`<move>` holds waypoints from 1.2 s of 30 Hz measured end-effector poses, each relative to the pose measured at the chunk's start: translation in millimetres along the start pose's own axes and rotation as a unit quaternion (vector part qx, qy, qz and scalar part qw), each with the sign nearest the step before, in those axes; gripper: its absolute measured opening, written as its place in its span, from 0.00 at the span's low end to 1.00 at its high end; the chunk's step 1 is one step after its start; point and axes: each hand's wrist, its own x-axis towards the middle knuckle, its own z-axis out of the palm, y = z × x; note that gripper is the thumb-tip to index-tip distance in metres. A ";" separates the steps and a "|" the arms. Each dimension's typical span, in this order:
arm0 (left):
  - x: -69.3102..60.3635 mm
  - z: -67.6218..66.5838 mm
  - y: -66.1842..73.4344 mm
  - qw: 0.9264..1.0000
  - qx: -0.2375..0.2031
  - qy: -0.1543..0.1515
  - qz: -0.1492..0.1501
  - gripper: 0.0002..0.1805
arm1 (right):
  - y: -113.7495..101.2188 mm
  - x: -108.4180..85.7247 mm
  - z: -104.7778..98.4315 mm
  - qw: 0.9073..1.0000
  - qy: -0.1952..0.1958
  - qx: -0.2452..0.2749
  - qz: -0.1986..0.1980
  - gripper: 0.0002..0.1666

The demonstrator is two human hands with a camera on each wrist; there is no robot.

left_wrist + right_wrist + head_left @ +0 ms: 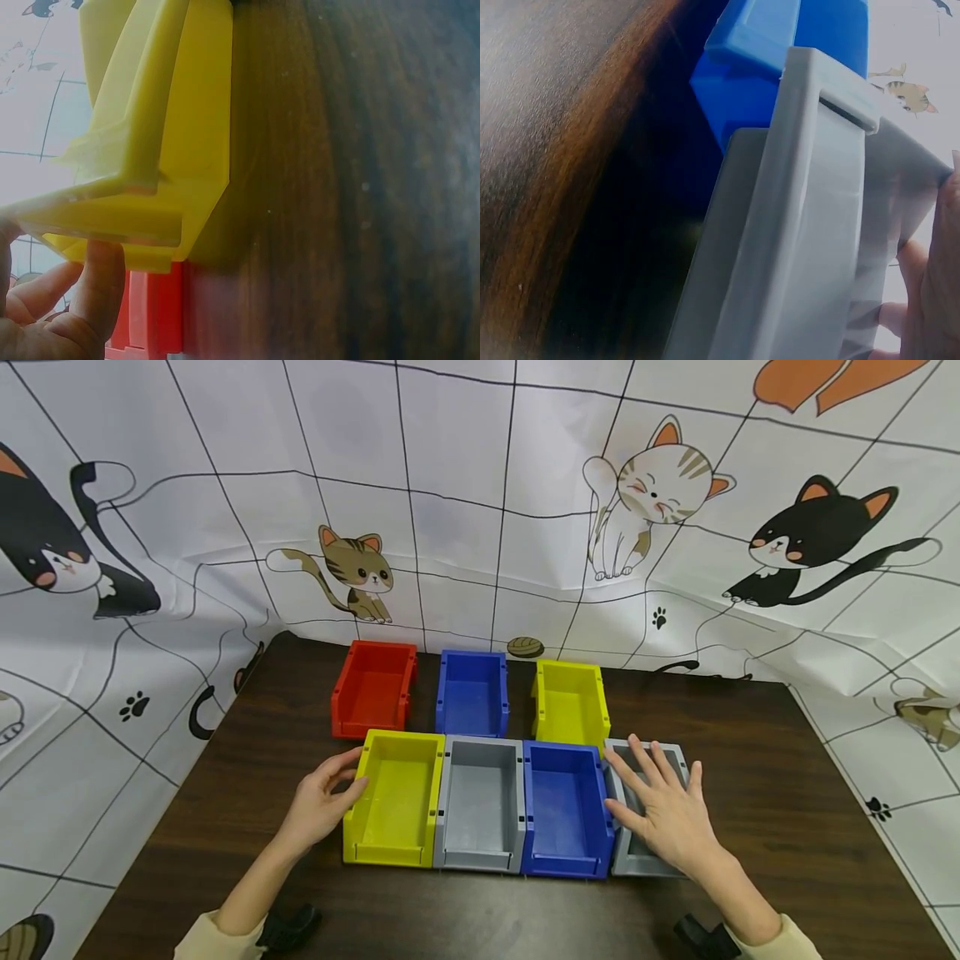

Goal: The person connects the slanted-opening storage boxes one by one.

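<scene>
Apparently, the row around the near blue bin (566, 797) is almost lined up: near gray bin (480, 802) and near yellow bin (396, 797) to its left, end gray bin (639, 860) just right. Red bin (372, 689), far blue bin (472, 693) and far yellow bin (572, 702), farther back than it, remain unjoined. Left hand (318, 802), fingers loosely bent, touches the near yellow bin; right hand (667, 814) spreads wide over the end gray bin, no grip showing.
</scene>
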 end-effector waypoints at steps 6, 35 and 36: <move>-1.1 -1.2 -0.7 1.000 0.001 0.005 0.017 0.25 | -0.4 1.9 1.5 1.000 -0.002 0.001 -0.002 0.42; -0.3 1.0 -3.2 1.000 -0.001 0.006 0.022 0.25 | -1.7 -4.2 16.6 1.000 -0.024 0.005 0.011 0.41; -0.2 1.2 -3.3 1.000 -0.002 0.005 0.020 0.25 | -1.6 -4.3 16.7 1.000 -0.024 0.004 0.011 0.41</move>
